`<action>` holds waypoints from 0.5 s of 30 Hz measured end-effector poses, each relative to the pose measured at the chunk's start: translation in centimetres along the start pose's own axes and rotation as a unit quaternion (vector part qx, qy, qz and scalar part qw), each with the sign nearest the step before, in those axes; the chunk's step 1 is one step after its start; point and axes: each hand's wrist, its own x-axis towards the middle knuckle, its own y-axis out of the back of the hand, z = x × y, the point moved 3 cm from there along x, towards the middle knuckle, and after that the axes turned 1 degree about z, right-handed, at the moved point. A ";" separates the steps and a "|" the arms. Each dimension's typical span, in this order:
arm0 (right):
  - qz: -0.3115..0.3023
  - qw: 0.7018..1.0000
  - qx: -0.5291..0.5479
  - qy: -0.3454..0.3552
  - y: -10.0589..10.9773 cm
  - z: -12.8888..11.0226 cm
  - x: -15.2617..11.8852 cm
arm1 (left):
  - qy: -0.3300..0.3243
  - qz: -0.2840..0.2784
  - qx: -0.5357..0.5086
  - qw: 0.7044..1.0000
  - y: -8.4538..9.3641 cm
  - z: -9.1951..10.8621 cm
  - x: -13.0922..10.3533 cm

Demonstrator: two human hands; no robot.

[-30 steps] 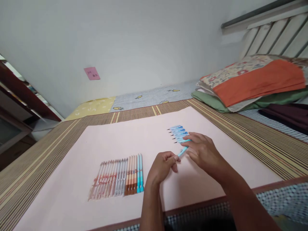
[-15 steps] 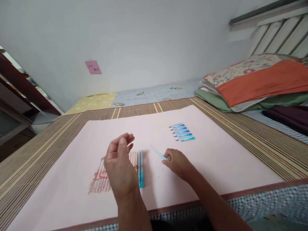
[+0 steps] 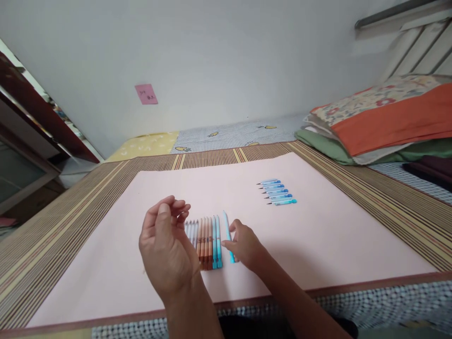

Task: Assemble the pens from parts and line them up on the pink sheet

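Head view: the right hand (image 3: 245,245) pinches a light blue pen (image 3: 226,225) between thumb and finger, over pink paper (image 3: 328,235). Just left of that grip lies a row of pens (image 3: 210,242); beyond it, to the right, blue pencils (image 3: 277,191). The left hand (image 3: 167,249), farther left, is raised, fingers loosely curled.

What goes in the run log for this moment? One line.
left hand: raised, cupped | right hand: touching light-blue pen | light-blue pen: right of pen row, apart | black-tipped blue pens: grouped farther right
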 end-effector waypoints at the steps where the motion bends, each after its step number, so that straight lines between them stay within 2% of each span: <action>1: -0.007 1.000 0.000 -0.001 0.0 -0.3 -0.1 | 0.003 -0.006 -0.003 1.000 0.0 -0.1 0.1; 4: -0.015 1.000 -0.024 0.012 0.4 -1.0 -0.6 | 0.014 -0.015 -0.009 1.000 0.1 -0.3 0.3; 7: -0.020 0.996 -0.054 0.065 1.3 -1.5 -1.1 | 0.020 -0.013 -0.015 1.000 0.4 -0.3 0.5; 11: -0.096 0.979 -0.066 0.166 1.7 -1.5 -2.2 | 0.030 -0.017 -0.021 0.999 0.6 -0.4 0.8; 15: -0.142 0.970 -0.075 0.181 1.4 -1.2 -3.1 | 0.046 -0.017 -0.026 0.998 0.6 -0.6 0.8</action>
